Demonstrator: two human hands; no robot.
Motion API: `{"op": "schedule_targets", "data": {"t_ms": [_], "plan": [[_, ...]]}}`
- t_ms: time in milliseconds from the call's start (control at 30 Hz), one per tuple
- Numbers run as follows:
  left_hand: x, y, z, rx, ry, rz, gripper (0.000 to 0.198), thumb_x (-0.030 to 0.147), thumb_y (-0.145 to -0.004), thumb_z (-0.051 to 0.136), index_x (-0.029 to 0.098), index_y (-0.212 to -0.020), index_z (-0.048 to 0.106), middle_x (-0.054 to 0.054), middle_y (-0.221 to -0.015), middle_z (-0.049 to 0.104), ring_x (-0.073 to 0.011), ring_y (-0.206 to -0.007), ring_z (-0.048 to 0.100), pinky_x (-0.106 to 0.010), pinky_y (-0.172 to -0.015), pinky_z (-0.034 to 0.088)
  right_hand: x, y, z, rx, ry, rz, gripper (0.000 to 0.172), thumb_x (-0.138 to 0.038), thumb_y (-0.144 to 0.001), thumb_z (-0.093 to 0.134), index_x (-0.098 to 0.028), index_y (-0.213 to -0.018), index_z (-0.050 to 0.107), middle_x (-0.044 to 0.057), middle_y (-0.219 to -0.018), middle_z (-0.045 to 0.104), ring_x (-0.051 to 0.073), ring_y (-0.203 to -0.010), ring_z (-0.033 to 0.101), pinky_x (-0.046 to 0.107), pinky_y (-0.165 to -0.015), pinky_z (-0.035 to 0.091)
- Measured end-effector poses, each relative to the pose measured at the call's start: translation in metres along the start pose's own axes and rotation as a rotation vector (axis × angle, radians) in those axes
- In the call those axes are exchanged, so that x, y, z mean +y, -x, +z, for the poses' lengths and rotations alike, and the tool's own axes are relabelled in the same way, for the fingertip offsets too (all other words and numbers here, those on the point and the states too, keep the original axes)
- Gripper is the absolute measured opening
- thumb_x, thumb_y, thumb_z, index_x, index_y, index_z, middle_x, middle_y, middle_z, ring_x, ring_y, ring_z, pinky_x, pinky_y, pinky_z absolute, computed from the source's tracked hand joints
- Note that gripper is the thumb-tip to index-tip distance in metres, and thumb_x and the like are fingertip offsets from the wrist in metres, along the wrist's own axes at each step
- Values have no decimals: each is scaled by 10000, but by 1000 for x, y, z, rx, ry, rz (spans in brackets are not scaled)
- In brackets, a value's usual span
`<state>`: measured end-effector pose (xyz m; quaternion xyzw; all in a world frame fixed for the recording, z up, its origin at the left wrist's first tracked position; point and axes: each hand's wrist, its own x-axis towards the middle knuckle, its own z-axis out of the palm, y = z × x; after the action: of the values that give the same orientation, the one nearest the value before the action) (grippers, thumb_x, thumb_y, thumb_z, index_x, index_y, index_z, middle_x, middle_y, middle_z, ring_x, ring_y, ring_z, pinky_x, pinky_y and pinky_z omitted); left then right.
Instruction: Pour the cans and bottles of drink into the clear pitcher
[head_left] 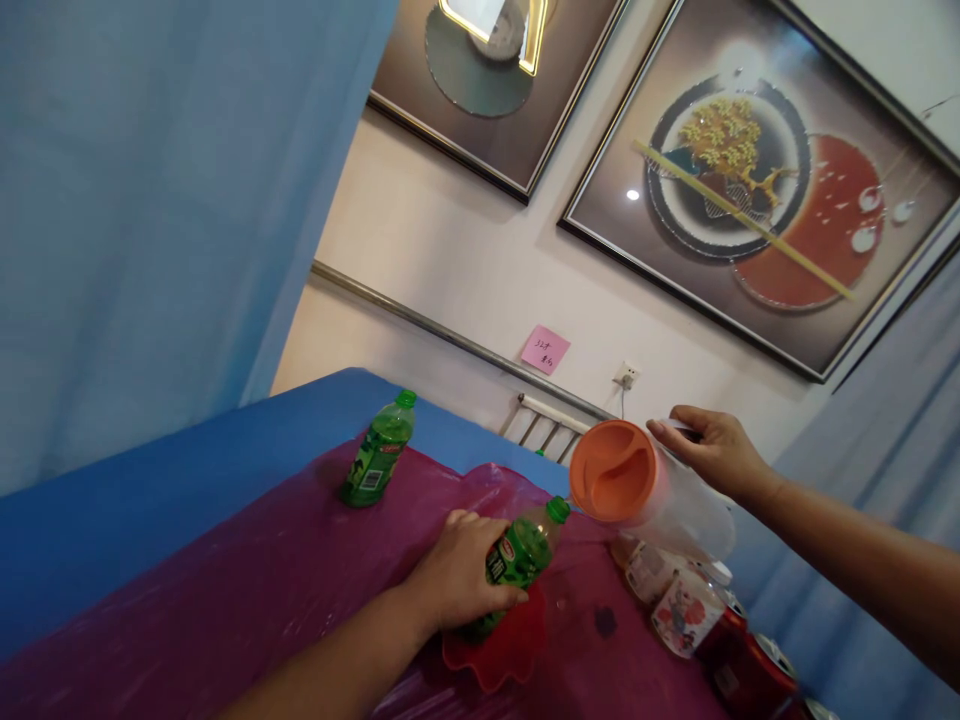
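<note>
My left hand (465, 568) is wrapped around a green-labelled drink bottle (525, 545) with a green cap, which leans to the right. Beneath it lies a red dish (499, 650) with a wavy rim; whether the bottle's base rests in it is hidden by my hand. My right hand (712, 450) grips the handle of a clear pitcher (686, 510) with an orange lid (611, 470). The pitcher is tilted, its lid end close to the bottle's cap. I cannot make out any flow between them. A second green bottle (379, 455) stands upright further back on the left.
Purple plastic sheeting (300, 570) covers part of the blue table (112, 510). Printed cups (686, 610) and red cans (757, 675) stand at the right. Blue curtains (150, 200) hang on both sides. A pink note (546, 349) and framed pictures (727, 180) are on the wall.
</note>
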<state>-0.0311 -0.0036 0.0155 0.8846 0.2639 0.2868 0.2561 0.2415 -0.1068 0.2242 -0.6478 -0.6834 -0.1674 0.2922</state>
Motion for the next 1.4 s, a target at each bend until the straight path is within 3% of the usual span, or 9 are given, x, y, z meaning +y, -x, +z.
{"op": "schedule_targets", "data": {"t_ms": [1400], "plan": [[-1,1,0,-13,8,1,528,490,-642,855,263,-1099,719,-46,-1045,742,-320,-1009,634,-447,-956,407,-1,3,1,1,-6,52,624,-754,-839,542,-256,-571,280,-65,-579,211,101,-524,233,263,-463,193]]}}
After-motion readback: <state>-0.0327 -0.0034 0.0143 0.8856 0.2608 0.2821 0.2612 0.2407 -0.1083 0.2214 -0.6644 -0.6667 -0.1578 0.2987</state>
